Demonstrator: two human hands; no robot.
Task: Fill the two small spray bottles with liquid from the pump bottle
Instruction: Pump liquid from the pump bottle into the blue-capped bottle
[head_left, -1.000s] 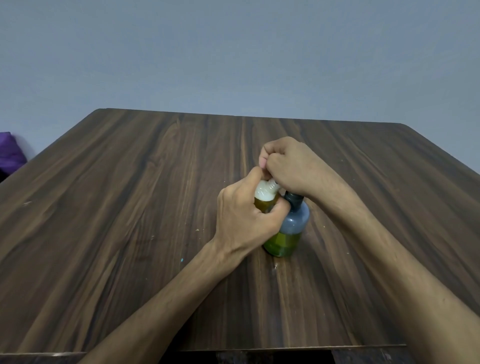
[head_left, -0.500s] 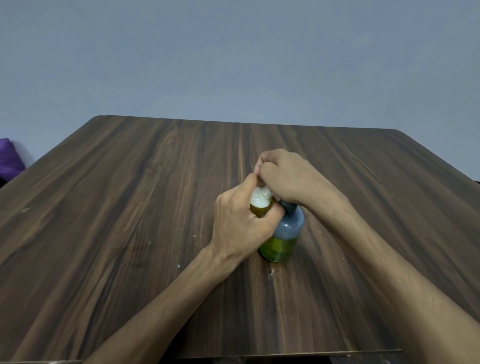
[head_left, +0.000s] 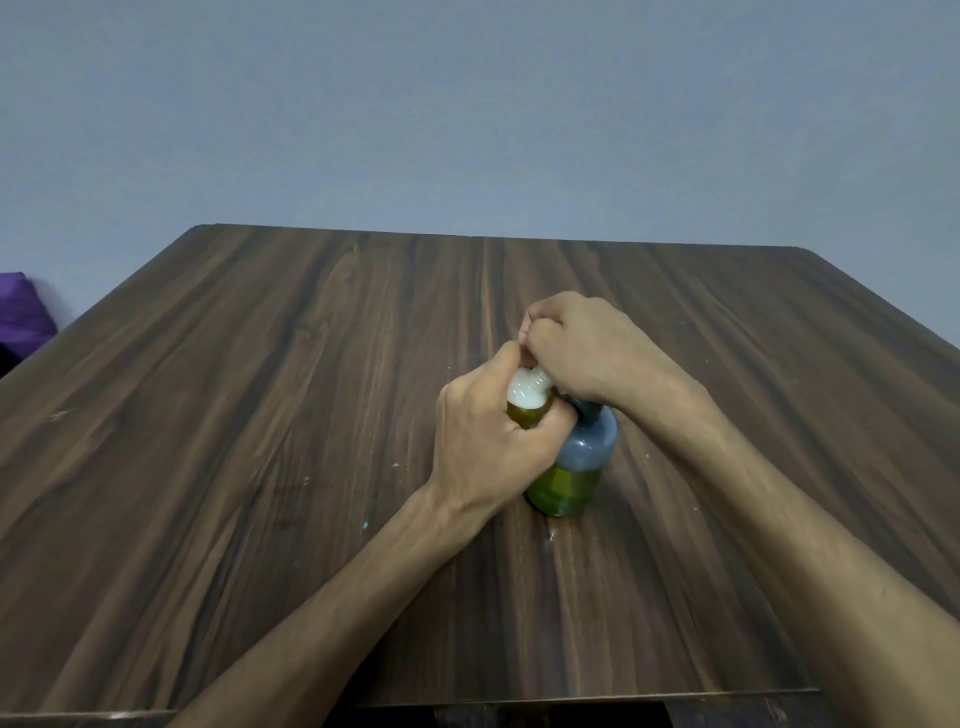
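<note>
Head view: left hand (head_left: 483, 447) holds spray bottle (head_left: 527, 402)

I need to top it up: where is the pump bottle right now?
In the head view, the pump bottle stands right of the table's centre, under the right hand, touching the left hand.

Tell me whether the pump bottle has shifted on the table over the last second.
No. The pump bottle stands just behind the same pale fleck on the table as before; only the camera's view shifted slightly.
</note>
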